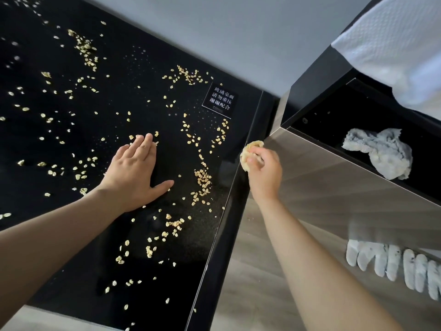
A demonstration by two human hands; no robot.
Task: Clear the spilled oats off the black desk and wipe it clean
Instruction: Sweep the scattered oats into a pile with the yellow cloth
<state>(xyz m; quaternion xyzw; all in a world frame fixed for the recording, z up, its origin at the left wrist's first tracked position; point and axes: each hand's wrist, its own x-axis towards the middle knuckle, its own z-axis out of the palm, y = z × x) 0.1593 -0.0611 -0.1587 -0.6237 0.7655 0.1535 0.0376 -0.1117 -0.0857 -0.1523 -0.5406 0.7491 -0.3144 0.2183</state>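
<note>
One pale clump (247, 152), half-hidden, clamped in right hand (263, 172); left hand (136, 173) flat on desk (148, 77).

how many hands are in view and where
2: the left hand lies flat on the black desk among oats; the right hand, at the desk's edge, grips a pale yellowish clump.

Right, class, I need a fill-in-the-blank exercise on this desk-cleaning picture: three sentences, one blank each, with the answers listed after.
1. Loose oats lie scattered over the desk, which is ____ in colour.
2. The left hand rests flat, fingers straight, on the ____.
3. The right hand, at the desk's edge, grips a clump of ____.

Missing words: black; desk; oats.
</note>
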